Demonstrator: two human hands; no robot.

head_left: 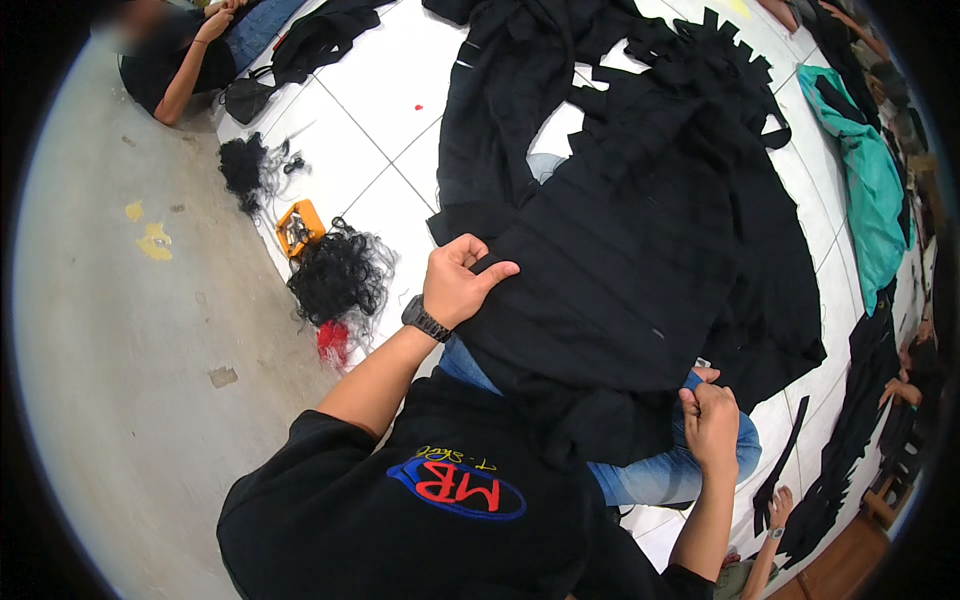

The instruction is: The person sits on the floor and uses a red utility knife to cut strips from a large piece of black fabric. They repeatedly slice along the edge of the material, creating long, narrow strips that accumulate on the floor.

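Observation:
A large piece of black fabric (620,260) lies spread over my lap and out across the white tiles. My left hand (458,283), with a dark watch on its wrist, is closed on the fabric's left edge, thumb stretched along the cloth. At the fabric's near right corner, beside my knee in blue jeans, my right hand (711,418) pinches the edge between thumb and fingers. A small pale spot shows just above the right fingers, too small to name. Between the two hands the cloth hangs in loose folds over my legs.
To the left lie an orange container (299,228) with small items, tangled black thread (340,280) and a red scrap (332,342). More black cloth strips (690,60) lie ahead. Green cloth (872,200) is at the right. Other people sit around, one at the upper left (185,70).

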